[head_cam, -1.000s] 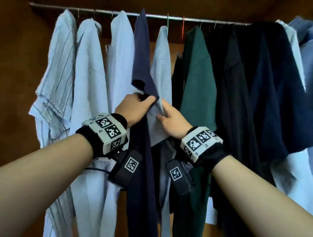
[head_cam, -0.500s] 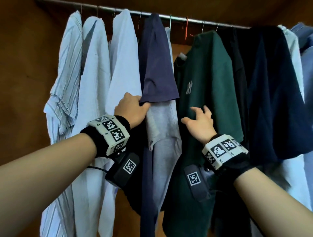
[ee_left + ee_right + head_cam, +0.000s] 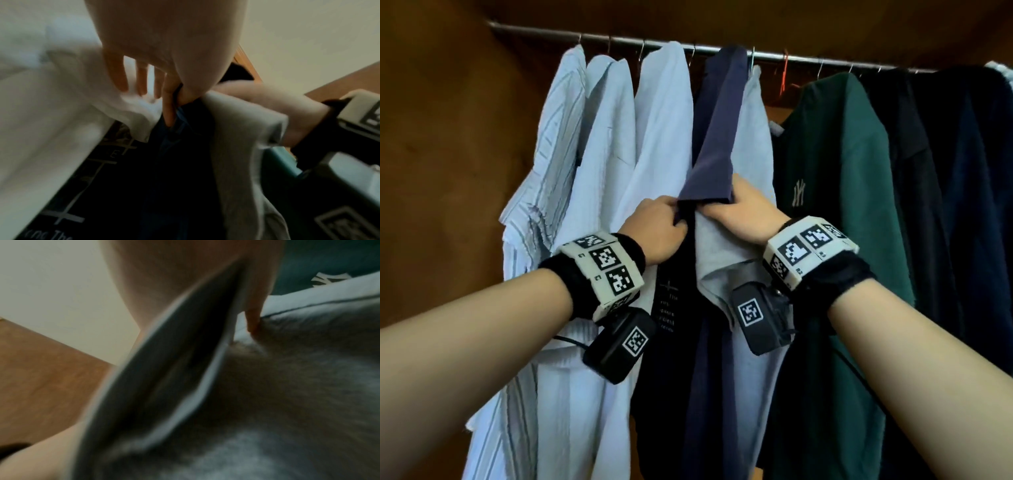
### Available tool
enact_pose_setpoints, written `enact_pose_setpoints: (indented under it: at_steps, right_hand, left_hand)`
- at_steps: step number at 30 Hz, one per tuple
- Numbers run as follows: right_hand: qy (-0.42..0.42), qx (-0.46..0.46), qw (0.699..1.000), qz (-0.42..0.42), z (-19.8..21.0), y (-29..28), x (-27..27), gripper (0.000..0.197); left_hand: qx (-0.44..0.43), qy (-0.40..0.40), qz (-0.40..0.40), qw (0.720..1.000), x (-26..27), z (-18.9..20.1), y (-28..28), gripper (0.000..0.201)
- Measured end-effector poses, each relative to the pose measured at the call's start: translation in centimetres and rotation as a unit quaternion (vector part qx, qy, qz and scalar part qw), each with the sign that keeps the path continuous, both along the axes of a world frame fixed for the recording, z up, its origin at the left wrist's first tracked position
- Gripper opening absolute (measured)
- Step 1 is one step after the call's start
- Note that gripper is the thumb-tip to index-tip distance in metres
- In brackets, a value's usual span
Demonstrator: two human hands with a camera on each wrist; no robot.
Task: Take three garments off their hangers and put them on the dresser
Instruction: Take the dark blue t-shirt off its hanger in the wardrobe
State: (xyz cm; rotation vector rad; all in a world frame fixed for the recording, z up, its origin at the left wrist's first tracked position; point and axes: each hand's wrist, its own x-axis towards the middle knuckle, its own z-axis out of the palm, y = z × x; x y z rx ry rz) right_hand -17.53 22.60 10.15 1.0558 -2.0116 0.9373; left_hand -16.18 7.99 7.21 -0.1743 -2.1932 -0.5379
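A: Left to right, what hangs on the rail point(image 3: 808, 58)?

B: A striped shirt point(image 3: 544, 144), two pale blue shirts, then the navy T-shirt point(image 3: 717, 137), a grey T-shirt point(image 3: 751, 164) just behind it, the green T-shirt point(image 3: 835, 178), and dark garments at the far right.

A: And the hands?

B: The left hand point(image 3: 659, 228) has its fingers curled round the left corner of the navy sleeve hem; the left wrist view shows thumb and forefinger pinching dark cloth. The right hand point(image 3: 744, 209) grips the right corner of that hem, with the grey sleeve under its palm. I cannot tell whether it has grey cloth too.

A: So where does the garment lie from them?

B: Straight up. Its long axis runs vertically from the hem at the hands to the hanger hook on the rail, and both hands sit equally near, low on the sleeve. I judge they must climb to the shoulder or collar to slip it off. The dresser isn't in view.
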Motion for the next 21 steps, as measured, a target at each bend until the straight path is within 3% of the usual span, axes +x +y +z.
enact_pose_setpoints:
  at_steps: [2,4,6,8,10,13,14,17,21]
  right_hand:
    - [-0.032,0.040,0.995,-0.089,0.2,-0.1,-1.3,0.044]
    - [-0.074,0.075,0.973,-0.203,0.4,0.3,-2.5,0.045]
    - [-0.106,0.076,0.962,-0.238,1.0,0.4,-2.8,0.043]
    - [-0.110,0.000,0.974,-0.199,2.1,0.5,-3.0,0.039]
    - [-0.072,-0.130,0.981,-0.123,3.7,0.7,-2.9,0.040]
    - [-0.016,-0.232,0.973,-0.002,5.9,0.3,-1.3,0.039]
    - [-0.013,-0.221,0.975,0.028,6.7,0.0,-1.1,0.039]
    - [-0.012,-0.118,0.993,-0.015,8.5,-0.8,-0.2,0.037]
    - [-0.038,-0.017,0.993,-0.106,9.6,-1.4,-1.2,0.038]
  left_hand:
    - [0.033,-0.014,0.038,0.999,-0.1,0.2,-1.6,0.046]
    - [0.059,-0.025,0.056,0.996,0.0,0.3,-2.6,0.036]
    - [0.062,-0.021,0.060,0.996,0.2,0.4,-2.9,0.039]
    - [0.054,0.004,0.054,0.997,0.4,0.6,-2.8,0.060]
    - [0.073,0.031,0.025,0.997,0.9,1.4,-2.5,0.066]
    - [0.116,0.084,-0.047,0.989,1.3,3.6,-1.5,0.045]
    - [0.123,0.104,-0.066,0.985,1.4,4.4,-0.9,0.039]
    - [0.124,0.128,-0.098,0.979,1.0,7.3,0.7,0.043]
    - [0.068,0.074,-0.073,0.992,-0.4,10.4,1.7,0.050]
